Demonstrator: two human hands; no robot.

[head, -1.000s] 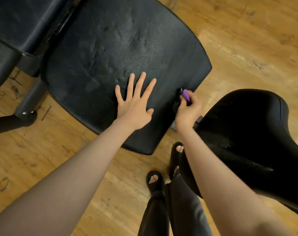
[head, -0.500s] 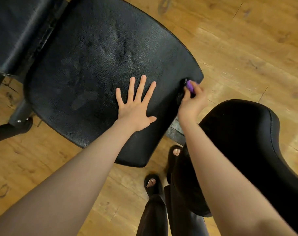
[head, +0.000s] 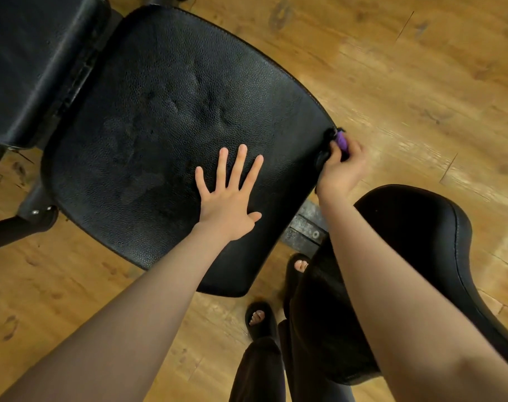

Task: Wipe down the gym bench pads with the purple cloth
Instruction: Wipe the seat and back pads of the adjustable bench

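A person's left hand lies flat with fingers spread on the large black bench pad at the centre of the frame, while the right hand curls around the purple cloth, pressing it against the pad's right edge. A second black pad sits at lower right, another at upper left, above a wooden floor and the person's sandalled feet at the bottom.
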